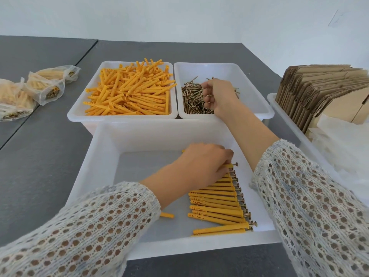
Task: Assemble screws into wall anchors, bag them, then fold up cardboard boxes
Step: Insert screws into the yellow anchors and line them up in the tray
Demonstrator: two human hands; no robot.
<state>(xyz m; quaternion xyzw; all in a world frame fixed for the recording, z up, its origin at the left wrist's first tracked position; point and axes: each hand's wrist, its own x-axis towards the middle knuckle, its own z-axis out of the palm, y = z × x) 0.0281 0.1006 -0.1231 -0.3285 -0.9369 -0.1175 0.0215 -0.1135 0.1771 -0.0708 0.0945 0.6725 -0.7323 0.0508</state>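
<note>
A near white bin (pixel 103 156) holds a row of several yellow anchors with screws in them (pixel 217 204). My left hand (pixel 201 166) rests over the far end of that row and its fingers hold an assembled anchor (pixel 231 165). Behind it, a white bin (pixel 79 114) is full of loose yellow anchors (pixel 129 90). Beside that, another white bin (pixel 255 92) holds a heap of brass screws (pixel 192 96). My right hand (pixel 218 94) reaches into the screws with curled fingers and grips some of them.
Several filled plastic bags (pixel 46 86) lie on the grey table (pixel 40 156) at the left. A stack of flat cardboard boxes (pixel 319 90) stands in a white bin at the right, with clear plastic bags (pixel 343 144) in front of it. One loose anchor (pixel 166 215) lies by my left sleeve.
</note>
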